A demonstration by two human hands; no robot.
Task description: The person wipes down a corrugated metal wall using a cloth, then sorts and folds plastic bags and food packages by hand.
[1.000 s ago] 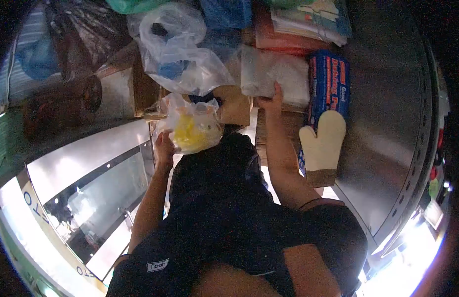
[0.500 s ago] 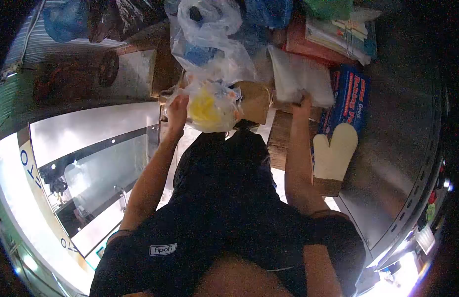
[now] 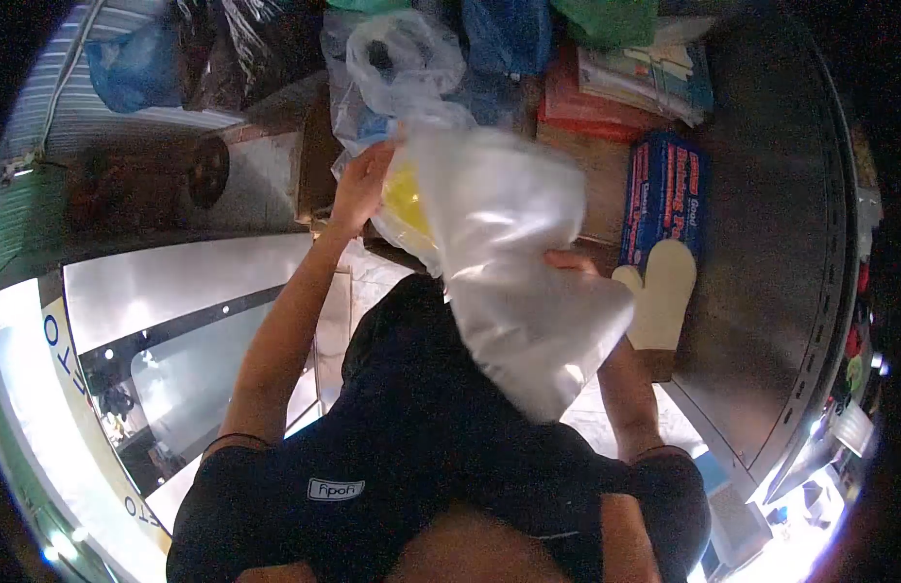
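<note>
A large translucent plastic sheet or flat bag (image 3: 513,233) hangs in front of my body, its surface creased and shiny. My right hand (image 3: 577,262) grips it at its right side, the thumb lying over the front and the other fingers hidden behind. At the upper left, my left hand (image 3: 365,185) is closed on the edge of a clear plastic bag with yellow contents (image 3: 407,199). The sheet covers the right part of that bag.
A cream oven mitt (image 3: 661,301) lies against a blue baking paper box (image 3: 669,194) on the right. Behind are stacked packets (image 3: 645,78), a white plastic bag (image 3: 407,58), and blue bags (image 3: 509,34). A metal panel (image 3: 751,243) stands at the right.
My right hand has lifted the translucent plastic from the stack by the box and brought it down and left, before the yellow-filled bag. My left hand still holds that bag.
</note>
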